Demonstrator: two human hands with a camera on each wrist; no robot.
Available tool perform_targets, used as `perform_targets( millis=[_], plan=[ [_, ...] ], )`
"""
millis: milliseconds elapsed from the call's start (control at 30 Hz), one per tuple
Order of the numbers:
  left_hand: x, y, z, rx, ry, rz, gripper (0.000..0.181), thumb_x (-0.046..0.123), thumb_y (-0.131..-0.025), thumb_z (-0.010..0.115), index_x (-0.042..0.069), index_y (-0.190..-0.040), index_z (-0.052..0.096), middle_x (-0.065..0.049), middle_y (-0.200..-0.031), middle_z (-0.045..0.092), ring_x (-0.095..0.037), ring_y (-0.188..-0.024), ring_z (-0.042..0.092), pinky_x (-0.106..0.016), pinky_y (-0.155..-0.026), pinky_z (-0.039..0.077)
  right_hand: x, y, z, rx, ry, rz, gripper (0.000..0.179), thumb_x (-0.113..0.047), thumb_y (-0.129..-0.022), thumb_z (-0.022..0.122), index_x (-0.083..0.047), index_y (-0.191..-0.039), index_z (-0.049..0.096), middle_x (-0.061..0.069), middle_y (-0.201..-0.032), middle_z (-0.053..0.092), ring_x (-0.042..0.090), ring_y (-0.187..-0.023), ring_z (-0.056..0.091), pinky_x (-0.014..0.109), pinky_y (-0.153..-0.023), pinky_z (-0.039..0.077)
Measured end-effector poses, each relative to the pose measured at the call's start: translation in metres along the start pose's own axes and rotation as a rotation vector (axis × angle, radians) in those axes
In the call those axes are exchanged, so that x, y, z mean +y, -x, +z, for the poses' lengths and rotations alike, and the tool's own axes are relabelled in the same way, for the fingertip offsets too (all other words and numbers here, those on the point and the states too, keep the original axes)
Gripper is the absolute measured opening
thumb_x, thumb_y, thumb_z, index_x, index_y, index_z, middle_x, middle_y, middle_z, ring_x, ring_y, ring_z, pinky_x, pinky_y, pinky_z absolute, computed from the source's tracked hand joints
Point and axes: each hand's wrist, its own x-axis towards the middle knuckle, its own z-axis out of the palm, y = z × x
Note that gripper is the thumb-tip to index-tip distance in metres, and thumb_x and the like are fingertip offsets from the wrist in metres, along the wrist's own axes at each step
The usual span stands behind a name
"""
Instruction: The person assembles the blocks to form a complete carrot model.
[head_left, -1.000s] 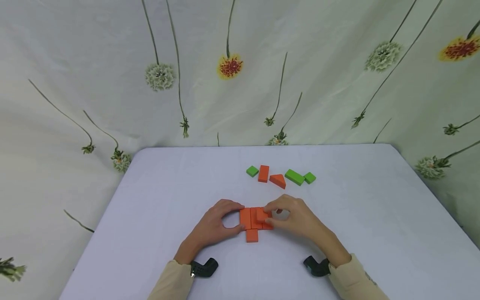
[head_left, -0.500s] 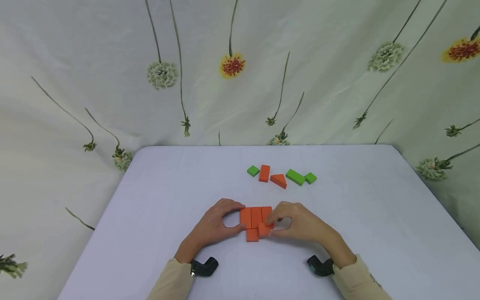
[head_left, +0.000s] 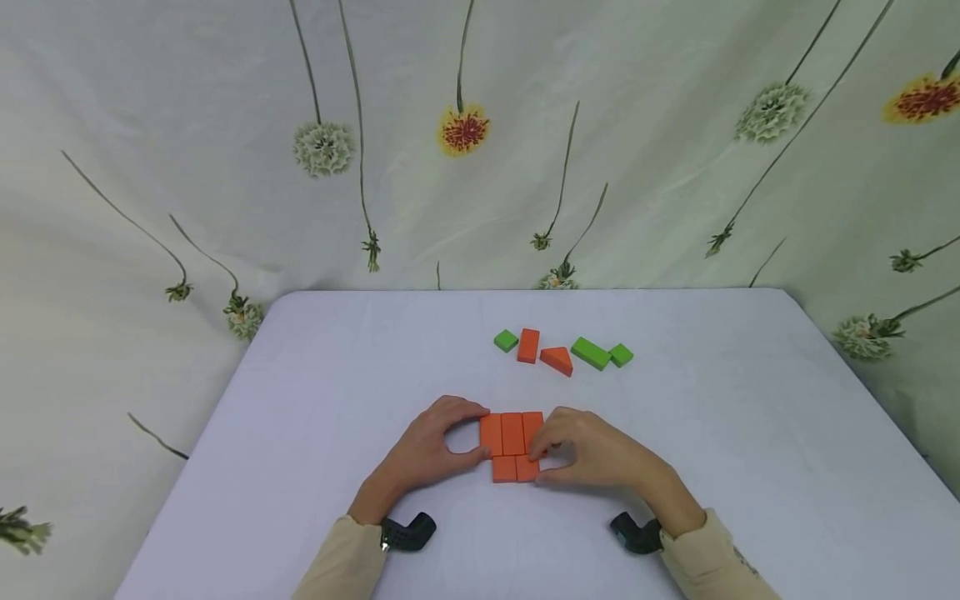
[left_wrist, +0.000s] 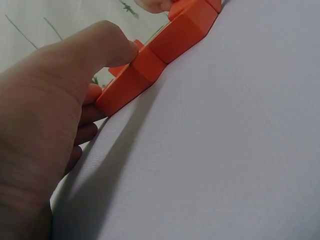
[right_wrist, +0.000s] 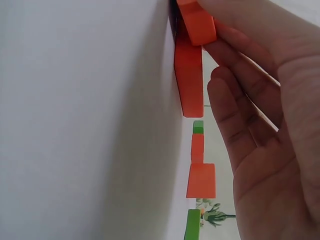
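Observation:
Three orange rectangular blocks lie side by side in the head view, with the middle block [head_left: 512, 435] between the others. Two smaller orange blocks form a shorter row along their near side. My left hand [head_left: 433, 443] holds the left rectangular block [head_left: 491, 436], thumb at its near end and index finger at its far end. With thumb and fingers, my right hand [head_left: 596, 450] pinches the right small block [head_left: 527, 469], which sits beside the left small block [head_left: 504, 470]. In the right wrist view, this pinched block [right_wrist: 200, 27] overlaps a longer orange block [right_wrist: 190, 82].
Farther back on the white table [head_left: 360, 358] lie a green square block [head_left: 506, 341], an orange rectangular block [head_left: 528, 346], an orange triangular block [head_left: 557, 361], a long green block [head_left: 591, 353] and another small green block [head_left: 621, 355]. A flowered cloth [head_left: 660, 167] hangs behind.
My right hand has brought the small orange block from above the rectangular row toward me and down beside the other small one. The left hand stays in place.

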Motion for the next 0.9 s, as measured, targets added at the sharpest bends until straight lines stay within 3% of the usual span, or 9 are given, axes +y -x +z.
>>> perform_targets(
  millis=[500,900],
  plan=[
    [-0.0014,-0.0005,0.0014,-0.009,0.003,-0.037,0.048,0.034,-0.086,0.084,0.025,-0.13,0.069,0.008,-0.127,0.066,-0.012,-0.124,0.058,-0.039,-0.107,0.052,-0.0021,-0.0015,0.0022,-0.001,0.045,0.008,0.024,-0.026,-0.083,0.088,-0.026,-0.105,0.077,-0.021,-0.101,0.069,0.001,-0.098,0.058,0.023,-0.089,0.055],
    [-0.0011,-0.0003,0.0015,-0.004,0.009,-0.016,0.048,0.033,-0.086,0.084,0.024,-0.13,0.068,0.008,-0.128,0.066,-0.013,-0.124,0.058,-0.04,-0.106,0.053,-0.004,-0.0012,0.0012,-0.001,0.044,0.017,0.025,-0.027,-0.083,0.088,-0.025,-0.106,0.077,-0.02,-0.101,0.069,0.002,-0.098,0.058,0.024,-0.089,0.055]
  ],
)
